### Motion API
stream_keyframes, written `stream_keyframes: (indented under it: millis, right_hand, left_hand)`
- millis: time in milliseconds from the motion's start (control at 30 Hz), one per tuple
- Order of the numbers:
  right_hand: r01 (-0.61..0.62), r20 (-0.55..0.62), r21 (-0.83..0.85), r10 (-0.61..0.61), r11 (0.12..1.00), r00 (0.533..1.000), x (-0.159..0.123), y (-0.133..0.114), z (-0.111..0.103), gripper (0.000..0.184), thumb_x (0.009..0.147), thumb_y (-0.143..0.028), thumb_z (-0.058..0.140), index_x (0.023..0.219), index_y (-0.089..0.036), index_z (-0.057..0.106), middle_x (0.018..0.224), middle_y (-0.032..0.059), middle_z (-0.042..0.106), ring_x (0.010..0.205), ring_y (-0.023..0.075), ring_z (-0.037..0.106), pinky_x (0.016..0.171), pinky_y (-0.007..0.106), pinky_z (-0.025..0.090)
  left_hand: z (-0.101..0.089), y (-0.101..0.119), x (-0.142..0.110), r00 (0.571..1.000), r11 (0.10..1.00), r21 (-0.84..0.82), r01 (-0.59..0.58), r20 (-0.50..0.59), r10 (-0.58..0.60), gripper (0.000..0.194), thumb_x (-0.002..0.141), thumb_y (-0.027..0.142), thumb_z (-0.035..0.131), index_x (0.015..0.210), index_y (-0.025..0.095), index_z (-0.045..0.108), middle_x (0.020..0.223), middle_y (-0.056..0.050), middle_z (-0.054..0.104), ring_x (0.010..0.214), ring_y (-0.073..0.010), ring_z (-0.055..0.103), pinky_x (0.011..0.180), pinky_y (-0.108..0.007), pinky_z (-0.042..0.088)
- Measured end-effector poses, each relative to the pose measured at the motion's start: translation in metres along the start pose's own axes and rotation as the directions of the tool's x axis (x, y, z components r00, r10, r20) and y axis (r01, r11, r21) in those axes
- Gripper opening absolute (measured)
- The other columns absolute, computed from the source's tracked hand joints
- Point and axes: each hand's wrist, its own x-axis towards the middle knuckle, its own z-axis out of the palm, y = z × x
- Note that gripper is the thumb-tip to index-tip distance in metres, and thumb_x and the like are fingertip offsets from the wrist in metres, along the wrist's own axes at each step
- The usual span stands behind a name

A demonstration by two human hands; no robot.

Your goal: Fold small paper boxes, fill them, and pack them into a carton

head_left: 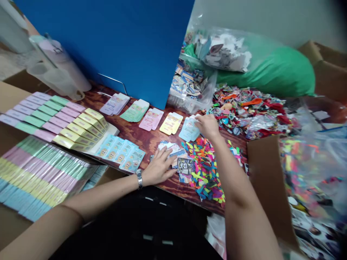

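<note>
On tabletop [130,130] | right hand [208,126] at blue cartons [188,129] | lettering illegible

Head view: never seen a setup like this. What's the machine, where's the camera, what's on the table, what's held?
There's no machine: these are a person's two bare hands. The single picture comes from a camera worn on their head, looking forward and down.

The left hand is spread over loose printed cards. The right hand has its fingers at the far end of the light-blue stack; whether it grips anything is unclear.

On the wood-patterned table, purple, green, pink and yellow stacks continue that row. Small colourful pieces lie heaped beside the cards, with a pile of mixed trinkets beyond.
</note>
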Motion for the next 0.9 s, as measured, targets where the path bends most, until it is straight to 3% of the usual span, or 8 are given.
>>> stream_keyframes:
  millis: [100,200,300,400,500,667,800,900]
  right_hand:
    - [0.036,-0.218,0.124,-0.008,0.992,0.976,-0.024,-0.019,-0.032,0.027,0.093,-0.031,0.050,0.106,-0.018,0.070,0.094,0.0104,0.072,0.096,0.0281,0.055,0.093,0.044,0.039]
    - [0.098,-0.381,0.207,-0.012,0.973,0.925,-0.057,-0.060,-0.057,0.024,0.094,-0.034,0.054,0.104,-0.021,0.070,0.088,0.0079,0.071,0.093,0.0271,0.054,0.087,0.041,0.043]
    - [0.142,-0.454,0.294,0.007,0.945,0.891,-0.085,-0.104,-0.064,0.019,0.094,-0.032,0.055,0.104,-0.023,0.070,0.086,0.0060,0.071,0.091,0.0256,0.054,0.085,0.041,0.045]
    - [0.132,-0.475,0.409,0.088,0.903,0.875,-0.101,-0.132,-0.059,0.016,0.094,-0.027,0.057,0.102,-0.025,0.070,0.083,0.0049,0.070,0.092,0.0254,0.055,0.084,0.042,0.049]
    - [0.163,-0.485,0.501,0.119,0.850,0.867,-0.109,-0.140,-0.053,0.019,0.094,-0.025,0.057,0.108,-0.024,0.069,0.090,0.0060,0.070,0.097,0.0247,0.058,0.088,0.041,0.051]
    - [0.185,-0.647,0.390,0.126,0.902,0.752,-0.124,-0.140,-0.042,0.028,0.091,-0.024,0.061,0.118,-0.021,0.065,0.129,0.0154,0.057,0.122,0.0291,0.053,0.104,0.048,0.044]
    - [0.228,-0.580,0.444,0.084,0.867,0.810,-0.135,-0.145,-0.035,0.020,0.094,-0.022,0.056,0.109,-0.022,0.069,0.134,0.0141,0.056,0.123,0.0276,0.055,0.102,0.046,0.046]
    - [0.201,-0.460,0.666,0.183,0.718,0.869,-0.139,-0.149,-0.040,0.027,0.097,-0.027,0.051,0.122,-0.024,0.063,0.128,0.0106,0.062,0.115,0.0227,0.061,0.096,0.039,0.051]
  left_hand:
    - [-0.025,0.012,0.028,0.966,0.993,-0.112,-0.026,-0.260,-0.004,0.058,0.096,0.041,0.049,0.146,0.015,0.036,0.145,-0.020,0.047,0.141,-0.0287,0.039,0.116,-0.048,0.034]
    - [-0.035,0.023,0.058,0.911,0.997,-0.073,-0.037,-0.411,0.004,0.084,0.091,0.049,0.056,0.153,0.010,0.016,0.153,-0.025,0.034,0.145,-0.0325,0.030,0.118,-0.049,0.031]
    - [-0.028,0.026,0.072,0.917,1.000,0.002,0.004,-0.399,-0.003,0.099,0.085,0.049,0.062,0.154,0.006,0.005,0.154,-0.029,0.031,0.143,-0.0378,0.031,0.116,-0.053,0.030]
    - [-0.019,0.020,0.067,0.920,0.998,0.025,0.050,-0.389,-0.036,0.097,0.084,0.047,0.062,0.152,0.003,0.010,0.150,-0.030,0.036,0.138,-0.0399,0.039,0.112,-0.055,0.034]
    - [-0.018,0.013,0.056,0.915,0.996,-0.061,0.061,-0.395,-0.080,0.078,0.085,0.043,0.061,0.147,0.008,0.027,0.142,-0.025,0.049,0.130,-0.0356,0.050,0.106,-0.048,0.042]
    - [-0.032,0.012,0.045,0.901,0.968,-0.220,0.122,-0.385,-0.201,0.067,0.082,0.040,0.066,0.138,0.016,0.038,0.127,-0.015,0.062,0.108,-0.0268,0.066,0.089,-0.036,0.053]
    - [-0.040,0.017,0.039,0.923,0.985,-0.170,0.024,-0.376,-0.088,0.076,0.082,0.033,0.067,0.145,0.018,0.028,0.133,-0.015,0.057,0.111,-0.0259,0.065,0.089,-0.035,0.053]
    - [-0.043,0.015,0.035,0.924,0.993,-0.034,-0.117,-0.370,0.097,0.058,0.086,0.029,0.064,0.137,0.022,0.037,0.130,-0.013,0.058,0.115,-0.0255,0.062,0.093,-0.036,0.051]
